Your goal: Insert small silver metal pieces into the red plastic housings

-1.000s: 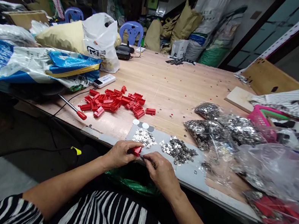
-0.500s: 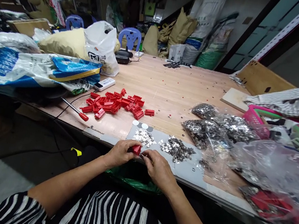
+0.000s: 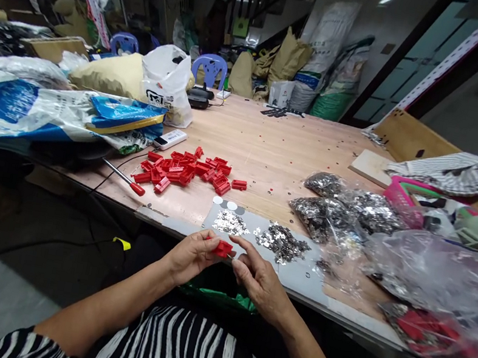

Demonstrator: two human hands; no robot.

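Note:
My left hand point(image 3: 192, 257) is closed around a small red plastic part point(image 3: 223, 249), its thumb on top, just past the table's front edge. My right hand point(image 3: 261, 278) is beside the part, with the index finger stretched out over its end. A thin silvery metal piece point(image 3: 229, 257) shows at the right thumb, against the red part; its shape is too small to make out. Beyond my hands, bright flat metal pieces point(image 3: 230, 222) and a darker heap of metal pieces point(image 3: 283, 242) lie on a grey sheet point(image 3: 254, 219). Several loose red parts point(image 3: 183, 168) are piled farther left.
Clear bags of metal pieces point(image 3: 329, 213) crowd the right side, near a pink basket point(image 3: 402, 198). A red-handled tool point(image 3: 136, 188) lies at the left front edge, by a white device point(image 3: 170, 139). Blue and white sacks point(image 3: 16, 103) cover the far left.
The red part has turned and shows more of its long side. My right index finger has lifted from its pinch and stretched out over the part. The view has tilted slightly.

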